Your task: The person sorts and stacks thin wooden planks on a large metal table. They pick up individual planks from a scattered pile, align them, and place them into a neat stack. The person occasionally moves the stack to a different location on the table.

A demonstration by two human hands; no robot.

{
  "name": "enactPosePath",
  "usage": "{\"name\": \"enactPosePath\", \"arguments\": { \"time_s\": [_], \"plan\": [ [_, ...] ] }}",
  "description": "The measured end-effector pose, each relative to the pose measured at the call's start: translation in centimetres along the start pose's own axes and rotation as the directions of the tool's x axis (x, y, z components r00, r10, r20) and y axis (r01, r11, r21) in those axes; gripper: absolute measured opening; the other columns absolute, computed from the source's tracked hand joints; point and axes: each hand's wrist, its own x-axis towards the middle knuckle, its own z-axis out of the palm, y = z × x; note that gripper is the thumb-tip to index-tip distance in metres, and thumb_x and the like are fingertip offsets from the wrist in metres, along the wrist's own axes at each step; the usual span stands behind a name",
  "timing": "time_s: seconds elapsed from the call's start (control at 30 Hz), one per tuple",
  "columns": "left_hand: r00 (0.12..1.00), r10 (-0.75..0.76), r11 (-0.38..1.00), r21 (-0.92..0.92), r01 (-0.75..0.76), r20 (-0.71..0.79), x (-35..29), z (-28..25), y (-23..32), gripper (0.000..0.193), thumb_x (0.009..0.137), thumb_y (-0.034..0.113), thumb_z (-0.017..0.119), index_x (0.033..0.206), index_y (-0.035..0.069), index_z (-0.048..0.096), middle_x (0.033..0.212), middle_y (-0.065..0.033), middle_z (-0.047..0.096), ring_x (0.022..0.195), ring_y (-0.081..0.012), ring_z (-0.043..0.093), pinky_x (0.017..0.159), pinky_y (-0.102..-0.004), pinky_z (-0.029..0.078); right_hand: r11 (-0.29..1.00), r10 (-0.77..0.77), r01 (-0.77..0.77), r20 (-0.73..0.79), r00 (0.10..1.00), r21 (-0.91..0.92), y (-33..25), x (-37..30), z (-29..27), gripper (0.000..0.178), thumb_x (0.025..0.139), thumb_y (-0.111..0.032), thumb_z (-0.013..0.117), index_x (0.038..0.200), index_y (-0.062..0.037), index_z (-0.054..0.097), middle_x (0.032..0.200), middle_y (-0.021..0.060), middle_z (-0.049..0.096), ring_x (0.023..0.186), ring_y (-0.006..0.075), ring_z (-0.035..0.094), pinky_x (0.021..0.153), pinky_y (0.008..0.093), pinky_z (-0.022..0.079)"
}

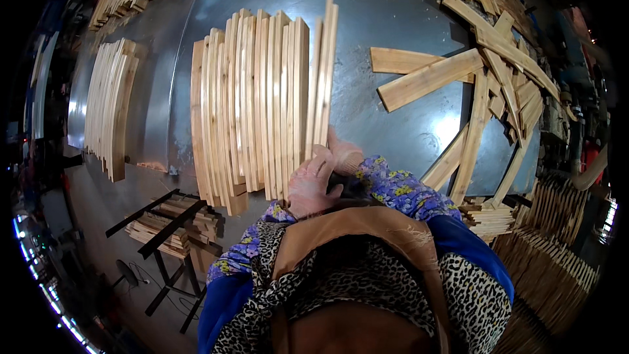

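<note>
Two slim wooden strips [324, 78] lie lengthwise at the right edge of a wide row of wooden slats [252, 98] on the metal table. My left hand [311, 187] is at their near ends, its fingers spread and its thumb pointing right. Close against it on the right is my right hand [343, 154], beside the near end of the outermost strip. Its fingers are blurred and partly hidden, so I cannot see whether they grip the wood. The far ends of the two strips stick out past the rest of the row.
Loose boards [429, 78] and a crossed heap of offcuts [511, 85] lie at the right of the metal table [357, 23]. Another slat stack [110, 101] sits at the left. A black metal stand [171, 233] with wood is at lower left, and stacked slats [553, 255] at lower right.
</note>
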Motion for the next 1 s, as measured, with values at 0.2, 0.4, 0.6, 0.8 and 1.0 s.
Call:
{"name": "enactPosePath", "arguments": {
  "time_s": [0.2,0.4,0.6,0.8,1.0],
  "plan": [
    [0.882,0.392,0.881,-0.168,-0.441,-0.263,1.7,4.5,2.3,0.045,0.08,0.019,0.079,0.124,0.012,0.072,0.116,-0.0127,0.073,0.105,-0.0345,0.071,0.087,-0.0469,0.059,0.761,-0.638,0.649,-0.206,0.742,-0.017,0.7,-1.2,-0.8,0.057,0.11,-0.049,0.057,0.154,-0.0121,0.053,0.12,0.0265,0.073,0.112,0.0477,0.072,0.095,0.0535,0.057],
    [0.983,0.137,0.986,-0.109,-0.124,0.125,9.9,8.7,6.8,0.048,0.092,0.031,0.075,0.135,0.011,0.07,0.128,-0.0148,0.07,0.116,-0.0382,0.068,0.1,-0.053,0.054,0.961,-0.069,-0.106,-0.592,0.803,-0.255,15.6,-6.2,-8.4,0.072,0.094,-0.044,0.08,0.151,-0.0068,0.058,0.134,0.0188,0.069,0.127,0.0371,0.065,0.106,0.0501,0.053],
    [0.998,0.021,0.934,0.356,-0.04,0.057,23.8,15.0,12.4,0.089,0.086,0.054,0.081,0.158,0.01,0.051,0.162,-0.0236,0.047,0.153,-0.0435,0.042,0.127,-0.0578,0.034,0.76,0.416,-0.646,-0.818,0.397,0.073,35.6,-17.3,-16.0,0.103,0.087,-0.05,0.086,0.167,-0.0078,0.038,0.156,0.0284,0.054,0.147,0.0442,0.049,0.122,0.0549,0.043],
    [0.986,-0.074,0.839,0.544,-0.021,0.151,36.6,15.9,11.6,0.112,0.073,0.058,0.089,0.164,0.013,0.042,0.167,-0.0227,0.04,0.156,-0.0447,0.037,0.125,-0.0612,0.039,0.843,0.492,-0.481,-0.707,0.508,0.24,41.5,-20.7,-15.2,0.109,0.084,-0.04,0.091,0.17,-0.0063,0.033,0.155,0.0307,0.053,0.138,0.0493,0.056,0.117,0.0538,0.048],
    [0.931,-0.223,0.786,0.618,-0.004,0.289,38.4,10.4,11.7,0.092,0.074,0.05,0.087,0.151,0.012,0.053,0.129,-0.0208,0.071,0.124,-0.037,0.069,0.109,-0.0487,0.055,0.516,0.431,0.436,-0.663,0.612,0.738,47.9,-22.1,-12.8,0.108,0.08,-0.014,0.09,0.171,-0.0035,0.032,0.147,0.0194,0.059,0.14,0.0374,0.058,0.114,0.0455,0.052]
  ]
}}
